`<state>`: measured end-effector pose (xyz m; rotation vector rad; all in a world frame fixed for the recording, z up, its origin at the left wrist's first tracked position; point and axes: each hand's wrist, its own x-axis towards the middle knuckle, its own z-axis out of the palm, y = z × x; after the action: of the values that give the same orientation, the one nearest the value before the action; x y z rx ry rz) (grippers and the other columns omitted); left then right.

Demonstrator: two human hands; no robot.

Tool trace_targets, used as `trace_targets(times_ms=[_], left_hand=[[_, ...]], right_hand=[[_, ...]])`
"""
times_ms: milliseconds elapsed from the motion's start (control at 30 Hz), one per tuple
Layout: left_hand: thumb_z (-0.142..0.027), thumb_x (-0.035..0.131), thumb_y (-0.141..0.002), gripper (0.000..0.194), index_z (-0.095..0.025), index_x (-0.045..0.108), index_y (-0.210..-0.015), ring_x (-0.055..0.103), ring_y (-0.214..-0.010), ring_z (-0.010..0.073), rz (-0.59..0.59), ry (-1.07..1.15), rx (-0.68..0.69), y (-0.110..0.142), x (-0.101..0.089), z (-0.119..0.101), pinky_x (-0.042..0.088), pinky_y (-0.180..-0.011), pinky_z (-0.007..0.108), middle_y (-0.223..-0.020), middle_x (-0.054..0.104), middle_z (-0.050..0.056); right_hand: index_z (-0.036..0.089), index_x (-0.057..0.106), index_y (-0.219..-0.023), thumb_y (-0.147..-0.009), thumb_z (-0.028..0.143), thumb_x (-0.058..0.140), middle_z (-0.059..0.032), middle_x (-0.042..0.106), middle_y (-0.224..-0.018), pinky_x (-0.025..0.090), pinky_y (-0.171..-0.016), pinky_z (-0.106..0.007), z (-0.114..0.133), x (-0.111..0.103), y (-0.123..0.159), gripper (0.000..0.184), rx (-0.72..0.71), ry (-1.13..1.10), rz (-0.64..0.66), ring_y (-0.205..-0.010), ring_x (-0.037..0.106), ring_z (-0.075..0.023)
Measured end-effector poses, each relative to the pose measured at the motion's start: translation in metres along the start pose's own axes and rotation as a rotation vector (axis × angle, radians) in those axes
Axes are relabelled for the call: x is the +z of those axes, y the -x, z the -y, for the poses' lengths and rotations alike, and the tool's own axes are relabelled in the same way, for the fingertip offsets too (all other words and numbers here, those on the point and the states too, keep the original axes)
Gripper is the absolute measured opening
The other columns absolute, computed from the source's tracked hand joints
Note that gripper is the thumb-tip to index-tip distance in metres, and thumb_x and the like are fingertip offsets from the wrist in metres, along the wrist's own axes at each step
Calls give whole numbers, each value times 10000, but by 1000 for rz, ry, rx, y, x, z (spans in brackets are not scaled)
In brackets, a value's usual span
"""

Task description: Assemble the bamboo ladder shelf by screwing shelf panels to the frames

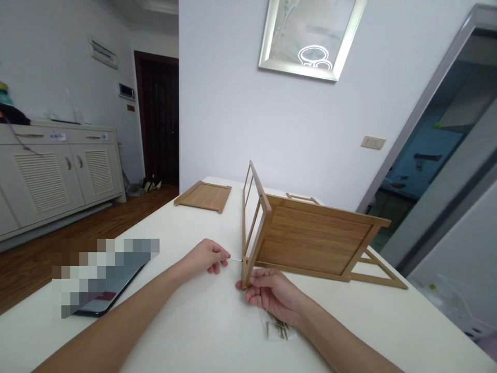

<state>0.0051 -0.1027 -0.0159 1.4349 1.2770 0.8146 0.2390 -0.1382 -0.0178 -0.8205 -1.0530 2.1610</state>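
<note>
A thin silver metal rod [234,260] is pinched in the fingertips of my left hand [207,256]; its far end meets the lower part of an upright wooden frame [261,228]. What tops the rod inside my fingers is hidden. My right hand [274,292] grips the bottom near corner of that frame, thumb on one side and fingers around the other. A wooden panel [314,235] stands on edge and touches the frame at its right. Partly under my right wrist lies a clear plastic bag of screws [280,330].
Another wooden panel [205,197] lies flat at the table's far left. A second open frame [384,269] stretches out behind the standing panel at right. A dark-edged, partly pixelated flat device [116,282] rests on the white table [182,336] beside my left forearm.
</note>
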Motion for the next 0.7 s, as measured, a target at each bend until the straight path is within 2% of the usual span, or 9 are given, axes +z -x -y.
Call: trace_targets(times_ms=[167,333,500,700], left_hand=[[-402,686,-693,364,-103,714,-900,586,-506,111,20,22,10,0,-1,1,408,-479,238,-769,731,69],[-316,708,-654,399,-94,686,-985,593,-520,117,31,33,9,0,-2,2,408,-483,235,-736,725,56],[-267,701,-645,401,-90,673,-1004,598,-522,120,37,19,16,1,-2,3,410,-489,230,-692,713,43],[-302,737,-619,429,-103,673,-994,610,-525,128,37,-7,24,-1,-2,6,425,-505,241,-686,702,27]], right_hand=[[76,626,-848,-750,162,741,-161,724,-973,501,-634,-213,0,-1,-1,174,-1,3,11,-633,674,-99],[67,630,-851,-735,153,749,-168,721,-981,505,-634,-211,0,-1,0,188,0,-2,5,-628,674,-98],[74,642,-862,-744,149,734,-150,728,-961,506,-628,-211,-1,0,0,167,-5,5,-7,-625,672,-99],[68,650,-892,-749,157,741,-146,726,-960,505,-635,-213,-1,0,0,192,-5,8,2,-628,670,-96]])
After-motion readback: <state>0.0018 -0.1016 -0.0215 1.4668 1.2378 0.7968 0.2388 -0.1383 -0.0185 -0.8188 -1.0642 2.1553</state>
